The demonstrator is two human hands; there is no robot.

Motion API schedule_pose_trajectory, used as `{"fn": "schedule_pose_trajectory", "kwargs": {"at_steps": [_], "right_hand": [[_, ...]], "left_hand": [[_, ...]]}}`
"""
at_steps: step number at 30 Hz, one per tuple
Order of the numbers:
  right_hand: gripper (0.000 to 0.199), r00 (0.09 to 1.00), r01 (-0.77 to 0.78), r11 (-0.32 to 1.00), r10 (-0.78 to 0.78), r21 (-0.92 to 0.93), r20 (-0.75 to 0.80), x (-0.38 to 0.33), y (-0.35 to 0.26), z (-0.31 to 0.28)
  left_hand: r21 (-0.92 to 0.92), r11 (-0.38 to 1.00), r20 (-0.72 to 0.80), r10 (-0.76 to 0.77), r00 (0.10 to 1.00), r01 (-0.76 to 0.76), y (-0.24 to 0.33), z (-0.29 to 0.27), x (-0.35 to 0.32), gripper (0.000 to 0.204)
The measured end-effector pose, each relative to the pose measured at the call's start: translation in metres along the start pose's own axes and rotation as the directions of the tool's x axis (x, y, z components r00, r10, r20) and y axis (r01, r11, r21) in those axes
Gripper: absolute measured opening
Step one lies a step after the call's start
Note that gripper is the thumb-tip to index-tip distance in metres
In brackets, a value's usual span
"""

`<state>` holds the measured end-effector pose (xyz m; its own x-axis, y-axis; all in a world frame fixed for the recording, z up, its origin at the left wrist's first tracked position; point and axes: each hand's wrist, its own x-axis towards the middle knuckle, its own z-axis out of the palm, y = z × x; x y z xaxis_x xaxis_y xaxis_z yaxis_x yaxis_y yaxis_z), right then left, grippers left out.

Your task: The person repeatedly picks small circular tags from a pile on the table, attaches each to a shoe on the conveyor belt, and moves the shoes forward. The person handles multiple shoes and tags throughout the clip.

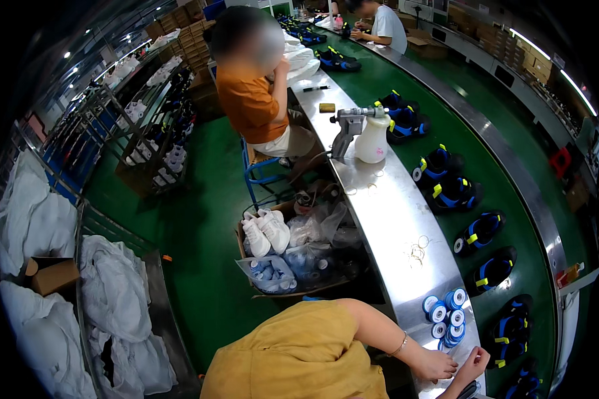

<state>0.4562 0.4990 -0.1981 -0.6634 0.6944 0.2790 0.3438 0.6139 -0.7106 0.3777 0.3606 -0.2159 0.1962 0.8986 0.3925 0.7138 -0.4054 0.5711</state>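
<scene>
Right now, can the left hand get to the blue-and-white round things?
Probably yes: the left hand is close to the blue-and-white round things on the metal bench, and I see nothing standing between them.

You were in a shoe factory, on a production line. Black-and-blue shoes stood one after another along a green belt beside your long metal desk, which carried a spray gun with a white bottle. A person in an orange top sat farther up that desk; a person in a white shirt bent over across the belt. To your left stood a metal rack of shoes, with cartons piled beyond, and strip lights shone at your right.
</scene>
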Motion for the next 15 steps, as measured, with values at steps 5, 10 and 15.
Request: {"fn": "schedule_pose_trajectory", "kwargs": {"at_steps": [5,10,15], "right_hand": [[0.014,0.988,0.026,0.994,-0.041,-0.102,-0.148,-0.022,0.005,-0.011],[0.018,0.917,-0.364,0.832,0.398,0.419,0.006,-0.017,0.005,-0.017],[0.019,0.872,-0.469,0.848,0.489,0.247,-0.024,-0.009,0.004,-0.019]], "left_hand": [[0.045,0.998,-0.02,0.055,0.998,-0.054,-0.006,0.02,-0.006,0.047],[-0.056,0.998,-0.045,0.015,0.999,-0.018,-0.004,0.017,-0.009,0.047],[-0.119,0.991,-0.04,0.051,0.998,-0.055,-0.008,0.025,-0.007,0.049]]}}
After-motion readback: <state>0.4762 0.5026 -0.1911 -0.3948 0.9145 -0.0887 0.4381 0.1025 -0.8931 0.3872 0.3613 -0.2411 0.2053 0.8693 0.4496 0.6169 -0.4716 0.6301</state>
